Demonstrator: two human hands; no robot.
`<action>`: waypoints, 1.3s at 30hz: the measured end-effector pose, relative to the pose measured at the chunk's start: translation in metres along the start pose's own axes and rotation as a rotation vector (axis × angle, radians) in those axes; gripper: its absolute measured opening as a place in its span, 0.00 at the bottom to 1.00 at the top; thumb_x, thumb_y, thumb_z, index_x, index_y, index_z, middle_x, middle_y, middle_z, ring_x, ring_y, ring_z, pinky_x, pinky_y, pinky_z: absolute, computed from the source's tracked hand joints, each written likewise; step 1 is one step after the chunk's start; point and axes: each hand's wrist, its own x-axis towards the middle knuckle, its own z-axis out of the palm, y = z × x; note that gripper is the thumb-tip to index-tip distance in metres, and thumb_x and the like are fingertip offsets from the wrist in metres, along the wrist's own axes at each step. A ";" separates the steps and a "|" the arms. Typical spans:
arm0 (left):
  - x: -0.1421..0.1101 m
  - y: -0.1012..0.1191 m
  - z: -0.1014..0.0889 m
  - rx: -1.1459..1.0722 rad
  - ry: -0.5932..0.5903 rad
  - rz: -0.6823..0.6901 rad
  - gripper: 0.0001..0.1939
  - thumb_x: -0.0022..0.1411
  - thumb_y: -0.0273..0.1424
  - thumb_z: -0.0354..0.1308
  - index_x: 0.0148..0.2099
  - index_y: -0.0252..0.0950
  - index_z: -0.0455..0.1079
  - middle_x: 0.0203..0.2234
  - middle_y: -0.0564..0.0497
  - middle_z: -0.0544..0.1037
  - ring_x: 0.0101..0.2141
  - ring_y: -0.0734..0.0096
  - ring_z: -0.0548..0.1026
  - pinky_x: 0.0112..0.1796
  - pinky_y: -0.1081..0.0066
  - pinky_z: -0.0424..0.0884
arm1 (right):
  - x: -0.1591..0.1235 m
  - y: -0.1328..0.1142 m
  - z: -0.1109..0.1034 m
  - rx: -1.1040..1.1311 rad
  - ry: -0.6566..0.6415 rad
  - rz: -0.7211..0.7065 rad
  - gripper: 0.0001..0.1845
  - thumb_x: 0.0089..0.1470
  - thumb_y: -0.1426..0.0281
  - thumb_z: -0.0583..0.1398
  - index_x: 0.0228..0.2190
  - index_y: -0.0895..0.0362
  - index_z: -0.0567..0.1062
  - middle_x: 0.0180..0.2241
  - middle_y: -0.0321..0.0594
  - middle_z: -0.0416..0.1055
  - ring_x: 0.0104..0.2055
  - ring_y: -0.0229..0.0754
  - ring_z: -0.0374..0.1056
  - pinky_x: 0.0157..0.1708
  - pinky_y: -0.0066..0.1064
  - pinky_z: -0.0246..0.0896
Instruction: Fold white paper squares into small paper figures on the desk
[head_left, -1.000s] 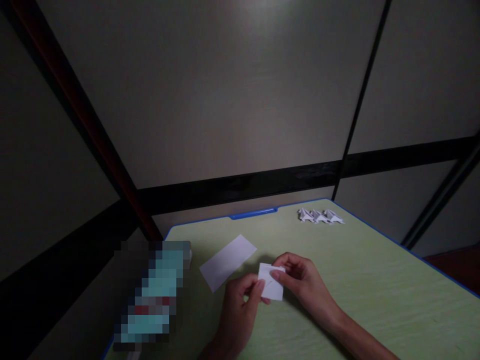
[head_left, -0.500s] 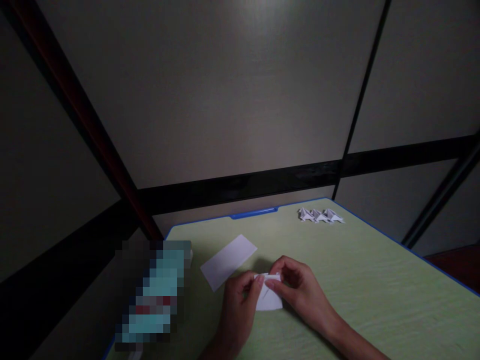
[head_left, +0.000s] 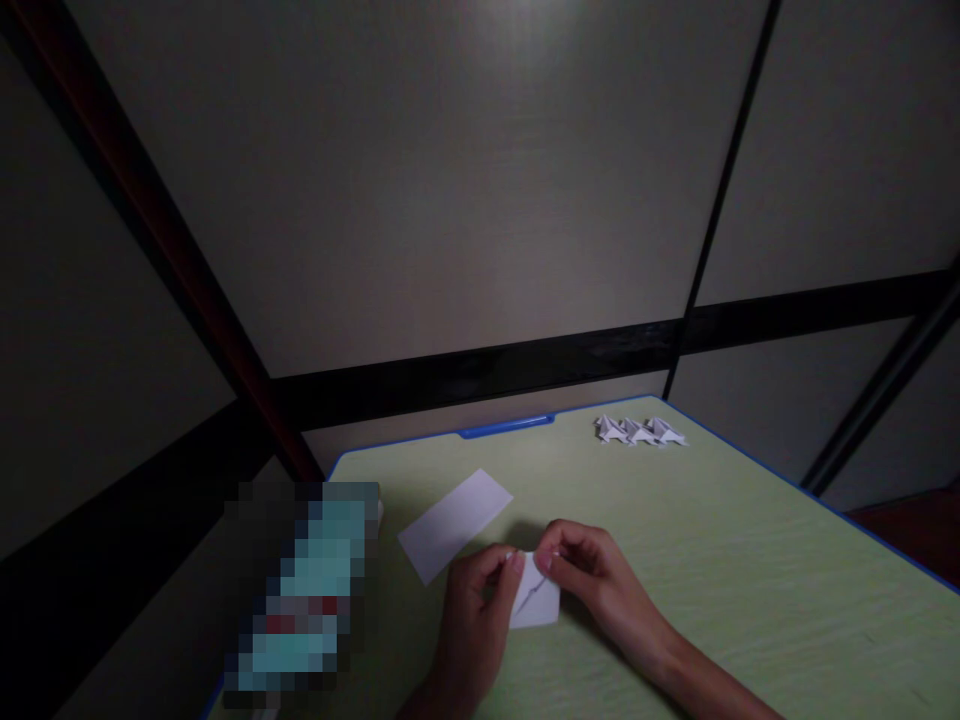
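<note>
A small piece of folded white paper (head_left: pixel 537 598) is held between my two hands, low over the table. My left hand (head_left: pixel 480 605) pinches its upper left corner between thumb and fingers. At the upper right corner, my right hand (head_left: pixel 589 565) grips it the same way. A slanting crease or fold line runs across the face of the paper. Fingertips cover the top corners. Beyond my left hand, a flat white paper rectangle (head_left: pixel 456 525) lies on the table.
Three small folded paper figures (head_left: pixel 639 431) stand in a row near the far right corner of the green table (head_left: pixel 750 560). A blurred-out turquoise object (head_left: pixel 315 590) lies along the left edge. A blue handle (head_left: pixel 506 427) sits on the far edge, close to a panelled wall (head_left: pixel 480 200).
My right thumb has shifted upward to the paper's top edge, uncovering more of its face. The paper sits slightly lower, and its slanting line now shows longer.
</note>
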 end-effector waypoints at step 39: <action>0.010 -0.015 -0.004 -0.460 -0.114 -0.260 0.14 0.45 0.37 0.54 0.23 0.28 0.67 0.14 0.53 0.66 0.19 0.76 0.62 0.21 0.77 0.55 | -0.003 -0.004 -0.011 -0.312 -0.076 -0.256 0.06 0.44 0.71 0.56 0.27 0.60 0.70 0.22 0.37 0.65 0.25 0.36 0.59 0.24 0.25 0.53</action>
